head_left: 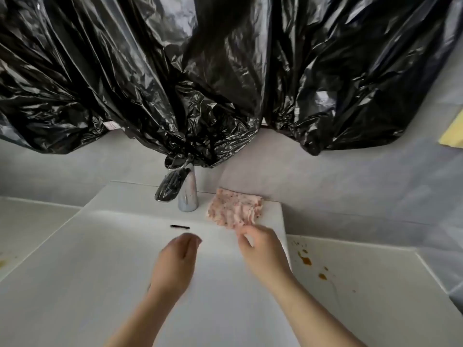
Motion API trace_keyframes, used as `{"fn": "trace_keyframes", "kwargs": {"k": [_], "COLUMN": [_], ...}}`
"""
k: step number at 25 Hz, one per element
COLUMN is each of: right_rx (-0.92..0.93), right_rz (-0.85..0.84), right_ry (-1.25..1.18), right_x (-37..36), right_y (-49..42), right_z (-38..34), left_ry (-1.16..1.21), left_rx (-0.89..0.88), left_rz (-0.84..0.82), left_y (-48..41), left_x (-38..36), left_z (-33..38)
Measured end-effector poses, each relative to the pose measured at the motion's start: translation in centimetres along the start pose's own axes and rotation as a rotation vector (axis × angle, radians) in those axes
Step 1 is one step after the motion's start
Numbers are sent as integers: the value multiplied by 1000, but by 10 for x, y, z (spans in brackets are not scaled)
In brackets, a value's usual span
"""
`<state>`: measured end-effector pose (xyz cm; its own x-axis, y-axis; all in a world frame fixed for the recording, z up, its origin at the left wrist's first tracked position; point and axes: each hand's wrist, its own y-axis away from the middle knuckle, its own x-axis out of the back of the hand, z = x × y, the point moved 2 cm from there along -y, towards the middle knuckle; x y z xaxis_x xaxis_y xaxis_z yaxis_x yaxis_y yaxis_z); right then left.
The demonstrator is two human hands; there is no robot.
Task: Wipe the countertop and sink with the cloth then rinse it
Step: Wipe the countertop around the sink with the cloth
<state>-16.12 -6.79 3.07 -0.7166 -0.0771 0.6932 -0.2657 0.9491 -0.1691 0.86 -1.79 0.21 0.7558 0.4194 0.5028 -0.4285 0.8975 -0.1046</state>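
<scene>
A crumpled pink speckled cloth (235, 207) lies on the back right ledge of the white sink (105, 246), just right of the chrome tap (186, 194). My right hand (261, 249) reaches up to the cloth's near edge, its fingertips touching or pinching that edge; blur hides which. My left hand (176, 261) hovers over the basin with loosely curved fingers and holds nothing. Brown stains (307, 261) dot the white countertop (363, 284) to the right of the sink.
Black plastic sheeting (200, 71) hangs over the wall above the tap and drapes onto its top. A dark overflow slot (180, 226) marks the basin's back wall. A faint stain (3, 262) sits on the left counter. A yellow object (453, 134) shows at the right edge.
</scene>
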Motion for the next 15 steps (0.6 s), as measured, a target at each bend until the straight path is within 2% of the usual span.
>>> {"fn": "trace_keyframes", "kwargs": {"k": [2,4,7,8,11,13,15], "right_rx": [137,236,98,88,144,250,220], "right_rz": [144,197,-120,-125,-25,107,182], "right_ry": [153,307,581,613,557,522,342], "right_x": [-18,-35,-68,-73,-67,-53,-31], "right_y": [-36,-71,-100,-101,-91,-79,-62], "right_z": [-5,-11,5,12,21,28,34], "left_ry": [-157,-272,-393,-417,-429,-408,-372], "left_rx": [-111,-171,-182,-167,-187,-170,-150], "left_rz": [89,126,154,160,199,168,98], "left_y": [-20,-39,-53,-54,-51,-44,-32], "left_x": [-10,-22,-38,-39,-42,-42,-44], "left_z": [3,4,-7,-8,-5,0,12]}}
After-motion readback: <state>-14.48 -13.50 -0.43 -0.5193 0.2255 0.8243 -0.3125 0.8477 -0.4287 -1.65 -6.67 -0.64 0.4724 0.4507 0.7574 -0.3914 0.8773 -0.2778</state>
